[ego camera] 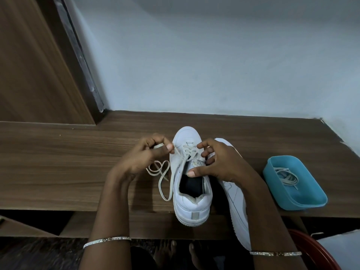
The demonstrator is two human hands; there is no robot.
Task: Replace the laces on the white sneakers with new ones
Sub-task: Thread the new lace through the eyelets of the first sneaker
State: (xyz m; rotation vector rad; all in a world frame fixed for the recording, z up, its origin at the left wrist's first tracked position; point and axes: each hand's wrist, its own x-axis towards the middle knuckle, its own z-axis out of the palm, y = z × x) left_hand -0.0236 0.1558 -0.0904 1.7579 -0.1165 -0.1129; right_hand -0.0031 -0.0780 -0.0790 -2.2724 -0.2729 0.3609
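A long wooden counter (58,162) runs across the view below a pale wall, and everything in play sits on its near right stretch. Largest on it is the laced sneaker (190,184), upright with its toe toward the wall and its heel just over the near edge, so its long axis points straight away from the person. A second sneaker (235,195) lies just beside it on the right, partly covered by the right forearm; whether it carries a lace cannot be told. Well off to the right stands a blue tray (296,193) with a loose lace (286,177) coiled inside.

The left hand (144,156) hovers at the left flank of the laced sneaker, its fingers (168,147) pinched together on a strand of the shoe's lace (185,152) where it leaves the upper eyelets. The slack of that lace falls to the counter in loops on the left of the shoe. The right hand (216,162) rests over the tongue and collar, thumb on the opening's rim and the other fingers spread apart, steadying the shoe without gripping any lace.

The crossings lie between the two hands, nearer the left pinch, and they run along the shoe's length. Only a few rows at the toe end appear threaded. Whether the lace is going in or coming out cannot be read from this moment. Either way, the coming pull likely goes sideways to the left, across the shoe's axis, while the right hand holds it from sliding.
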